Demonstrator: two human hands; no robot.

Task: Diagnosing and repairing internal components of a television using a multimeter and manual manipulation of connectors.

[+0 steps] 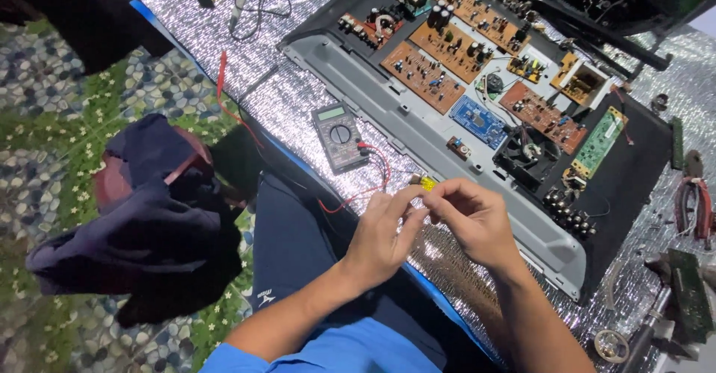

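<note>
Hands meet over the near edge of the desk [298, 97], which is covered in silvery foil. The left hand [380, 235] and right hand [473, 216] each close a narrow fingertip grip on a small yellow part [426, 183], held just above the foil. A multimeter [339, 136] lies just beyond the left hand, its red lead [373, 171] curling toward the fingers. An opened device casing [418, 112] with brown circuit boards [447, 45] sits behind, and a dark cloth [149, 216] lies on the floor.
</note>
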